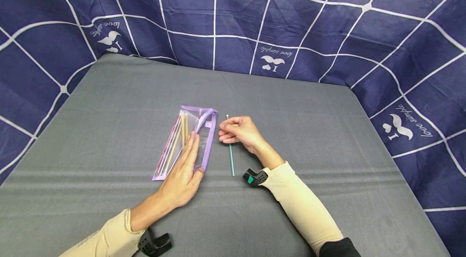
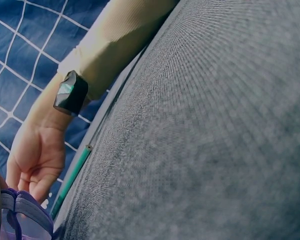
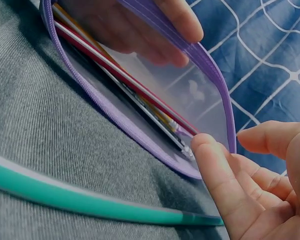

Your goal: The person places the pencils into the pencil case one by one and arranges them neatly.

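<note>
A clear pencil pouch (image 1: 157, 178) with a purple zip lies on the grey surface, its zipped side gaping to the right. Several pencils (image 1: 173, 146) show through it, yellow and red among them. Across its upper sheet lies my left hand (image 1: 183, 180), fingers straight, one fingertip at the purple rim in the right wrist view. My right hand (image 1: 240, 131) hovers over a green pencil (image 1: 231, 162), fingers bent loosely with nothing between them. In the right wrist view its fingertips (image 3: 205, 145) overlap the pouch's far end. The green pencil lies right of the pouch, partly hidden under that hand.
The grey cloth surface (image 1: 309, 127) stretches out around the pouch. A dark blue curtain (image 1: 240, 14) with white grid lines surrounds its back and sides. Each wrist wears a black camera (image 1: 255, 177) over a cream sleeve (image 1: 302, 204).
</note>
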`<state>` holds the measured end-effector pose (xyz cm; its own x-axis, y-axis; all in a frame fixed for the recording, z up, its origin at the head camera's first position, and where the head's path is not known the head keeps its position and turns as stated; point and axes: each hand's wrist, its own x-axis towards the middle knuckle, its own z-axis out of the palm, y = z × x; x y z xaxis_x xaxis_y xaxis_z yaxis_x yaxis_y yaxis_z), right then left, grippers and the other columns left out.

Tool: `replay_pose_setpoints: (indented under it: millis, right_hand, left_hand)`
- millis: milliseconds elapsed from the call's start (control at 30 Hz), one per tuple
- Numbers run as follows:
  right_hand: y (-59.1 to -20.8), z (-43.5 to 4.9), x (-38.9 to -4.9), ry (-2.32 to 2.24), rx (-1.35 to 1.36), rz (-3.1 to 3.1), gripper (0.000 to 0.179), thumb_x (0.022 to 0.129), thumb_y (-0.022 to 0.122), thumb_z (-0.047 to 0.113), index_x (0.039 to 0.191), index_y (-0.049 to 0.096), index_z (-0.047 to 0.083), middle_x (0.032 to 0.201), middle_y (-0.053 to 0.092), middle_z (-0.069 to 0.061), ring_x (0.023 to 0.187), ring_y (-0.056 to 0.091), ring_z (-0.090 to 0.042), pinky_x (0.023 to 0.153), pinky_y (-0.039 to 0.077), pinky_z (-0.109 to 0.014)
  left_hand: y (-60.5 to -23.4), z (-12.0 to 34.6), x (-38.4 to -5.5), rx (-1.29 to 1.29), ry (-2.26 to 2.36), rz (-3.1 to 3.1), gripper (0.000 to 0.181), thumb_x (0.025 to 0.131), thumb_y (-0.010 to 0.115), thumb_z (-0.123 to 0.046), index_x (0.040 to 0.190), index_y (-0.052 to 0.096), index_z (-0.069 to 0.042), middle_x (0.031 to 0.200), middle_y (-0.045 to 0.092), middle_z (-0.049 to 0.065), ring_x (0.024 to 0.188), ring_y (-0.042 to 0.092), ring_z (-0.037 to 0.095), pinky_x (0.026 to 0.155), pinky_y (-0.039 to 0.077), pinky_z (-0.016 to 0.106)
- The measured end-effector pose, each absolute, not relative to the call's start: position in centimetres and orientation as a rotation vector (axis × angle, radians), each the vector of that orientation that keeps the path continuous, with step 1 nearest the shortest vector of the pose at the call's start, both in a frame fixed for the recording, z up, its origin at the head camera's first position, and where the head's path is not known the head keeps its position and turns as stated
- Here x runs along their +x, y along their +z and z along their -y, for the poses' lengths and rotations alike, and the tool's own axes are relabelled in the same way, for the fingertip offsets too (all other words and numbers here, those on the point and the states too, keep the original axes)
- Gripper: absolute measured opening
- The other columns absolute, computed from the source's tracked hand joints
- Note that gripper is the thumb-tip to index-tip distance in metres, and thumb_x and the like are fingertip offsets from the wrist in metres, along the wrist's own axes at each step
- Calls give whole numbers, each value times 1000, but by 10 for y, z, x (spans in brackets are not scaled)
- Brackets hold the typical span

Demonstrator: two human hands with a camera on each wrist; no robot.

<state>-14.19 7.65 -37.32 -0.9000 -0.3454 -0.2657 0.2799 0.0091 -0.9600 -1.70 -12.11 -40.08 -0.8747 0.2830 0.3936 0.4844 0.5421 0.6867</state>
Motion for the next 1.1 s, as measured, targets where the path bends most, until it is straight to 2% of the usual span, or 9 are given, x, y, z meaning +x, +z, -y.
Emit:
replay_pose_setpoints:
  millis: [267,467,767,1100]
  right_hand:
    - [-376,-86,-142,-1950,-43,-1895,28,92,60,-3,114,59,-20,74,69,-10,61,70,-15,58,59,-25]
    - [-377,-93,-144,-1911,-26,-1964,24,90,63,-1,107,63,-18,70,68,-9,56,68,-14,53,57,-24]
    - [-379,-99,-148,-1868,-11,-1997,15,86,68,-4,97,67,-14,68,67,-9,55,67,-15,53,58,-25]
    - [-382,-102,-148,-1820,3,-2070,14,82,68,-6,94,67,-12,69,68,-9,54,66,-13,52,57,-23]
  left_hand:
    - [-401,120,-17,-660,-1235,2532,80,83,52,3,154,15,9,162,12,24,149,12,36,121,11,43]
    - [-402,120,-17,-660,-1237,2530,79,84,51,4,154,16,8,162,12,24,149,12,36,121,10,43]
    - [-401,121,-17,-642,-1247,2559,81,84,52,2,155,14,7,162,10,23,149,11,33,121,10,43]
    - [-402,121,-17,-649,-1247,2531,78,85,51,4,154,15,8,161,12,25,148,12,38,121,10,44]
